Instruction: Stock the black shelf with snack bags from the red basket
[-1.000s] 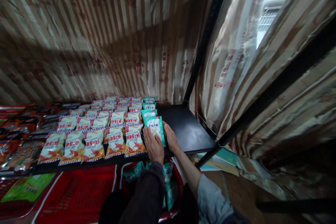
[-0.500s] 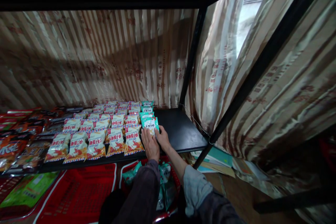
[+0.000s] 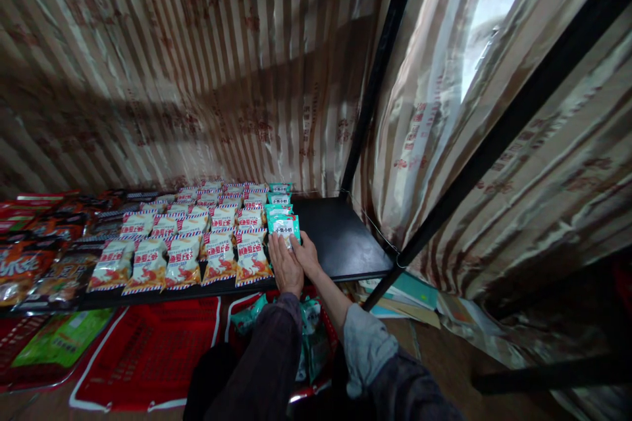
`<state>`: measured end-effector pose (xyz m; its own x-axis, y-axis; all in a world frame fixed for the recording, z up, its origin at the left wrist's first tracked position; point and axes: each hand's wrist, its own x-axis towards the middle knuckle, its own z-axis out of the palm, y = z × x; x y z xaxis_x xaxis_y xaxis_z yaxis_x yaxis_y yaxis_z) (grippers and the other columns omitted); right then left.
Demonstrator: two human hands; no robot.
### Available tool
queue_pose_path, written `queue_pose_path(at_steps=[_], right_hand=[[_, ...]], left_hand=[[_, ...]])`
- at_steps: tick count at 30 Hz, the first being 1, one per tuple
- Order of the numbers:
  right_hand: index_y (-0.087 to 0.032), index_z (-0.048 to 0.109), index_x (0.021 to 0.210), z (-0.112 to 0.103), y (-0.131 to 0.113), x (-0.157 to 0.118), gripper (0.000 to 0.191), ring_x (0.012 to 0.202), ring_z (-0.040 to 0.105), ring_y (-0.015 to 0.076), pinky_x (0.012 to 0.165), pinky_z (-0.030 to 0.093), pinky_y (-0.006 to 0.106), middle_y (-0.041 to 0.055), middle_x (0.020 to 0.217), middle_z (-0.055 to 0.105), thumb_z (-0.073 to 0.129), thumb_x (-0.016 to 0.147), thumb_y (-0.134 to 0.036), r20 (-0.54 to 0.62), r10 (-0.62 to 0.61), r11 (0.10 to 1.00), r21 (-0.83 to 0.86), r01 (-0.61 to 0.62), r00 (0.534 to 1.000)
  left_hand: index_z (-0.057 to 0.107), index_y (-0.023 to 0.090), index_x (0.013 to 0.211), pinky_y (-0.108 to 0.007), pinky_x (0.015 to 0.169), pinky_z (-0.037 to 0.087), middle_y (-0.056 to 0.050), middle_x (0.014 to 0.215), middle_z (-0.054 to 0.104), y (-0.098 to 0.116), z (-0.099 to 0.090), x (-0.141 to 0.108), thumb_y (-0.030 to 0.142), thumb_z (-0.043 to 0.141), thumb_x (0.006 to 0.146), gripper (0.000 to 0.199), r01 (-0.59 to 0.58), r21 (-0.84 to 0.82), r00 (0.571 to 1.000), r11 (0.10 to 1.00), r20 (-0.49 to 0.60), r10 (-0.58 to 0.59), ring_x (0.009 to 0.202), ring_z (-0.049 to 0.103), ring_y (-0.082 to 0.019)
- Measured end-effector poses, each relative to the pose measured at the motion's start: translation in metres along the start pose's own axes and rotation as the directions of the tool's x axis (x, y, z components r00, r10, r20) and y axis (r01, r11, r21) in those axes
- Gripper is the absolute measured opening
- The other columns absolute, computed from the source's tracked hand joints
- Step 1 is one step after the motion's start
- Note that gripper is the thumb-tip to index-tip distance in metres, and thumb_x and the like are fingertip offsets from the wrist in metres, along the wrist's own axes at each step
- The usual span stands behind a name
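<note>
A teal snack packet (image 3: pixel 285 226) with a white label lies at the front of a short row of matching packets (image 3: pixel 280 199) on the black shelf. My left hand (image 3: pixel 286 266) rests on its lower front, fingers stretched out flat. My right hand (image 3: pixel 307 255) is at the packet's lower right edge, its thumb against the front and the fingers partly hidden. The two hands touch or nearly touch each other. Just left of them are several rows of white-and-orange snack bags (image 3: pixel 252 258) with striped edges.
Darker packets (image 3: pixel 64 273) fill the shelf's left part. Below stand a red basket (image 3: pixel 153 348), another with teal packets (image 3: pixel 311 316) under my arms, and one holding green packages (image 3: pixel 62 342). Black posts (image 3: pixel 375 92) and striped curtains (image 3: pixel 222 92) enclose the shelf; papers (image 3: pixel 405 299) lie low right.
The view has shifted slightly, so the shelf's uprights appear farther right and the goods a little higher. Both hands stay at the front teal packet, with almost no movement relative to it.
</note>
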<state>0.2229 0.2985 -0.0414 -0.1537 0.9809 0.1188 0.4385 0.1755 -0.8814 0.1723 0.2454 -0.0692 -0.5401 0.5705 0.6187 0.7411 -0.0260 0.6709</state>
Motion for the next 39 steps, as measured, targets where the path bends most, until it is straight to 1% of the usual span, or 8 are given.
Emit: queue_pose_path(at_steps=[6,11,16,19,23,26,29,39], right_hand=[[-0.022,0.061,0.099,-0.005,-0.003,-0.002,0.03,0.08,0.063,0.0184,0.074,0.046,0.027,0.003,0.089,0.069,0.045,0.085,-0.043,0.01,-0.007,0.999,-0.049,0.007,1.0],[-0.021,0.059,0.106,-0.006,-0.002,-0.002,0.036,0.084,0.064,0.0194,0.077,0.047,0.029,0.0041,0.094,0.069,0.044,0.086,-0.047,0.014,0.002,0.999,-0.041,-0.001,1.0],[-0.021,0.047,0.126,-0.001,0.002,-0.001,0.05,0.101,0.061,0.0212,0.088,0.045,0.033,0.0075,0.114,0.065,0.047,0.085,-0.048,-0.006,-0.02,1.0,0.007,0.02,1.0],[-0.015,0.035,0.137,0.003,0.005,-0.006,0.067,0.118,0.052,0.0237,0.097,0.041,0.037,0.0134,0.13,0.054,0.05,0.082,-0.05,-0.121,-0.124,0.992,-0.014,0.123,0.985],[-0.012,0.033,0.14,0.005,0.007,-0.021,0.068,0.135,0.03,0.0275,0.107,0.029,0.046,0.0172,0.145,0.035,0.05,0.083,-0.047,-0.244,-0.375,0.912,-0.269,0.309,0.894],[-0.021,0.041,0.137,0.007,0.006,-0.032,0.055,0.14,0.016,0.0296,0.108,0.026,0.049,0.0117,0.152,0.022,0.048,0.087,-0.042,-0.133,-0.503,0.808,-0.423,0.41,0.854],[-0.029,0.047,0.133,0.012,0.004,-0.038,0.047,0.141,0.008,0.0342,0.105,0.029,0.054,0.0061,0.155,0.01,0.051,0.086,-0.038,-0.052,-0.506,0.767,-0.483,0.422,0.861],[-0.025,0.045,0.134,0.014,0.003,-0.041,0.05,0.135,0.033,0.0281,0.102,0.04,0.039,0.0082,0.153,0.016,0.051,0.086,-0.035,-0.031,-0.405,0.838,-0.413,0.357,0.914]], left_hand=[[0.038,0.007,0.133,-0.049,0.112,0.026,-0.019,0.144,0.036,0.006,-0.009,-0.002,0.014,0.03,0.09,0.045,-0.114,0.002,0.993,0.994,0.028,0.114,0.141,0.017,-0.022],[0.039,0.01,0.134,-0.052,0.113,0.022,-0.016,0.147,0.033,0.01,-0.05,-0.02,0.011,0.033,0.087,0.047,-0.208,0.035,0.977,0.977,0.061,0.206,0.142,0.012,-0.024],[0.041,0.01,0.133,-0.053,0.111,0.022,-0.018,0.147,0.031,-0.017,-0.093,-0.034,0.014,0.036,0.088,0.046,-0.129,0.159,0.991,0.979,-0.001,0.13,0.142,0.011,-0.027],[0.042,0.012,0.133,-0.052,0.11,0.024,-0.017,0.149,0.027,-0.035,-0.106,-0.033,0.018,0.039,0.088,0.045,-0.11,0.209,0.994,0.972,0.013,0.11,0.141,0.012,-0.028],[0.045,0.015,0.132,-0.053,0.109,0.027,-0.017,0.15,0.024,-0.046,-0.113,-0.027,0.025,0.045,0.088,0.045,-0.16,0.25,0.986,0.955,0.083,0.143,0.141,0.013,-0.03],[0.046,0.017,0.132,-0.053,0.108,0.028,-0.016,0.151,0.022,-0.048,-0.113,-0.02,0.026,0.046,0.088,0.045,-0.196,0.255,0.979,0.947,0.112,0.172,0.141,0.013,-0.031],[0.047,0.017,0.131,-0.054,0.108,0.028,-0.016,0.152,0.02,-0.051,-0.11,-0.014,0.023,0.046,0.088,0.043,-0.213,0.24,0.974,0.947,0.128,0.186,0.141,0.012,-0.032],[0.045,0.015,0.129,-0.053,0.109,0.03,-0.016,0.151,0.022,-0.067,-0.105,0.001,0.009,0.039,0.086,0.043,-0.319,0.156,0.943,0.935,0.151,0.297,0.142,0.01,-0.028]])
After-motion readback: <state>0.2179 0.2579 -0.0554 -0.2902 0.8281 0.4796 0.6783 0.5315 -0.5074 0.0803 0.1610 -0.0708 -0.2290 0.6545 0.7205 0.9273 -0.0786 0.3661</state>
